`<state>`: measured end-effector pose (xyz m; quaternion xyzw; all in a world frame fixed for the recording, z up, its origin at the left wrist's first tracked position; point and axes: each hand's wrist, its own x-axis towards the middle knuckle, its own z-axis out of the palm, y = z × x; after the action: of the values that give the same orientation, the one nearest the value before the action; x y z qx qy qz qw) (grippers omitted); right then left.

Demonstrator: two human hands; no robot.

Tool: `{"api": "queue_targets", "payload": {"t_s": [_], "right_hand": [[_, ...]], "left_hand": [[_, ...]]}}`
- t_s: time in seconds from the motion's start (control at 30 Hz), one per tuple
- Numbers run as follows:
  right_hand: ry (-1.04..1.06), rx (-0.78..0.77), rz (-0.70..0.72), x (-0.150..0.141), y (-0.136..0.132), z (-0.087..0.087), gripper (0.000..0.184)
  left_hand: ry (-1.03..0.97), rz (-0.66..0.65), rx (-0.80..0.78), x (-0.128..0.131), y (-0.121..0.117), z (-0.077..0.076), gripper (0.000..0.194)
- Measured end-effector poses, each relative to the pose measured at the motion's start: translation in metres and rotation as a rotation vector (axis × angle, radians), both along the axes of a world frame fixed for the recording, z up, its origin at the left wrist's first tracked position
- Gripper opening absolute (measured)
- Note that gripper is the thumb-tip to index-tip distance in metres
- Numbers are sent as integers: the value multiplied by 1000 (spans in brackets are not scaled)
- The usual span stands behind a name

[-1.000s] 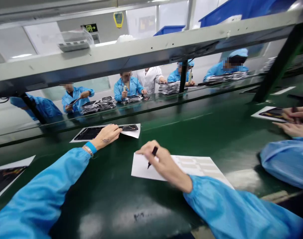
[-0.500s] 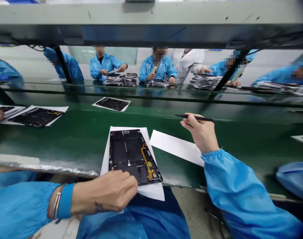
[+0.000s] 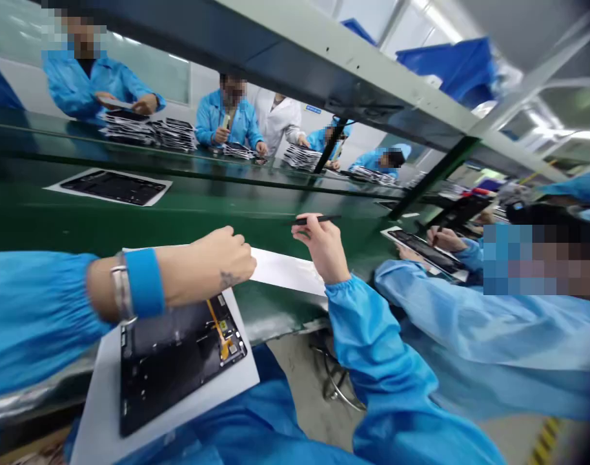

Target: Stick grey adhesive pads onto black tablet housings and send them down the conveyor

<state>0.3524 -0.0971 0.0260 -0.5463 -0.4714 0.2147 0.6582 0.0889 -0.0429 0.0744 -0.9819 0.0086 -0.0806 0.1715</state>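
Observation:
My left hand (image 3: 220, 261) hangs over the far part of an open tablet housing (image 3: 173, 368), near the end of a white paper strip (image 3: 285, 270). Its fingers are curled, and anything between them is hidden. The black housing, with an orange flex cable (image 3: 218, 326) along its right side, lies on a white sheet (image 3: 104, 381) that overhangs the bench's front edge. My right hand (image 3: 321, 245) pinches slim black tweezers (image 3: 326, 219), held nearly level above the strip's right end.
Another tablet housing (image 3: 118, 186) lies on paper farther back on the green bench (image 3: 198, 216). At right a co-worker's hands (image 3: 445, 240) work on a tablet part. People across the bench sit behind stacks of panels (image 3: 130, 126). A shelf beam (image 3: 275, 58) crosses overhead.
The view has swung right and tilted. My left hand has moved from the housing's near edge to above its far part. The housing sits nearer and is turned. My right hand still holds the tweezers.

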Motion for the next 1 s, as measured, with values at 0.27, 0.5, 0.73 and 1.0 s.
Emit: {"api": "queue_targets", "payload": {"t_s": [0.27,0.5,0.73,1.0], "right_hand": [[-45,-281,36,53,-52,-18,50],[-51,-469,-2,73,-57,-31,57],[-48,-535,-10,71,-55,-29,54],[-8,-599,-48,76,-55,-26,59]], "left_hand": [[56,-70,-276,106,18,-63,44],[170,34,-521,128,7,-96,57],[52,-17,-592,127,4,-109,49],[91,11,-586,130,1,-110,50]]}}
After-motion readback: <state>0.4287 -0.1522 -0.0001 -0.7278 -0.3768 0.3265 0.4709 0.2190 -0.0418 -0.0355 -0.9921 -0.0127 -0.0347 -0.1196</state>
